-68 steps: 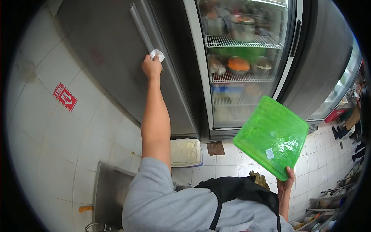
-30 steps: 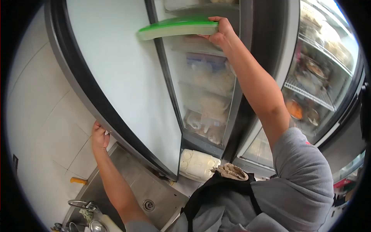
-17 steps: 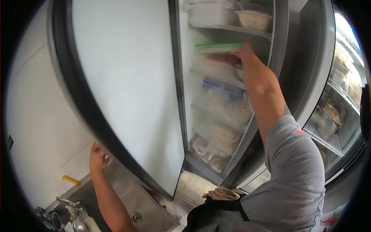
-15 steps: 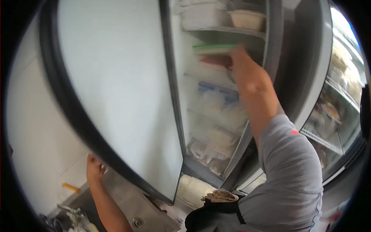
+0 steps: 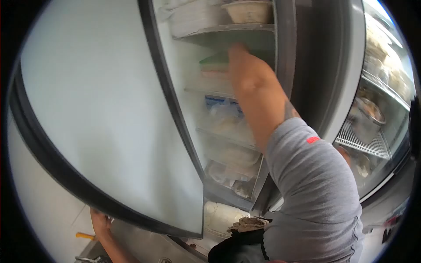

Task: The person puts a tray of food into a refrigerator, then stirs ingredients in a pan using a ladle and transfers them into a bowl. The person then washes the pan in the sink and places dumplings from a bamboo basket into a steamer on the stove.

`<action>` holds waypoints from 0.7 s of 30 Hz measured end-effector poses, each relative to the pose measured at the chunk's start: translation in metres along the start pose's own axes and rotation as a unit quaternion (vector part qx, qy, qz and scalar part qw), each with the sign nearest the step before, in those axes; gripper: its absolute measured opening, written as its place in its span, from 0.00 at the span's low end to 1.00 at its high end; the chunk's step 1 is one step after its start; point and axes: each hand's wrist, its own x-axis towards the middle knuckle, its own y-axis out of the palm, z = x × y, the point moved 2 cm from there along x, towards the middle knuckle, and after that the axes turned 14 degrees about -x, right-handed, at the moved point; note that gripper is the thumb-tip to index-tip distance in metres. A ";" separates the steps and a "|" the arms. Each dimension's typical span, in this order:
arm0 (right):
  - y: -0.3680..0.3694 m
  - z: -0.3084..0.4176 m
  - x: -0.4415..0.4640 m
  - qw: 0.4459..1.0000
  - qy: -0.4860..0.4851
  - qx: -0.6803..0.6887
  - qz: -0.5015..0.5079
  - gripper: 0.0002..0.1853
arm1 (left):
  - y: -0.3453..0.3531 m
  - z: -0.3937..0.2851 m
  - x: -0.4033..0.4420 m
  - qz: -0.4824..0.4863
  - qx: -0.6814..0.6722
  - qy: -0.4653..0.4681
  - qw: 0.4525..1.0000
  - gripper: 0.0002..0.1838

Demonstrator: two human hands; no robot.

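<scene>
Two hands show, both the person's own. The right hand (image 5: pixel 238 49) reaches into an open refrigerator, blurred, at one green-lidded container (image 5: pixel 215 65); how far its fingers are open, and whether they grip it, cannot be told. The container is inside, in the space below the top shelf (image 5: pixel 228 29). The left hand (image 5: pixel 101 220), low at the left, has its fingers bent in, closed on the edge of the one open door (image 5: pixel 114 109).

On the top shelf one pale bowl (image 5: pixel 250 12) sits beside a white bundle (image 5: pixel 195 18). Below the container is one blue-topped bag (image 5: pixel 222 105). A second refrigerator at the right holds one metal pot (image 5: pixel 366 120) on a wire rack (image 5: pixel 362 142). One red mark (image 5: pixel 313 140) on the grey sleeve (image 5: pixel 311 171) is too small to read.
</scene>
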 end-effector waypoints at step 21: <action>-0.236 -0.234 -0.538 0.841 -0.272 -0.465 0.041 0.22 | 0.226 0.090 -0.068 0.347 0.034 0.314 0.883 0.15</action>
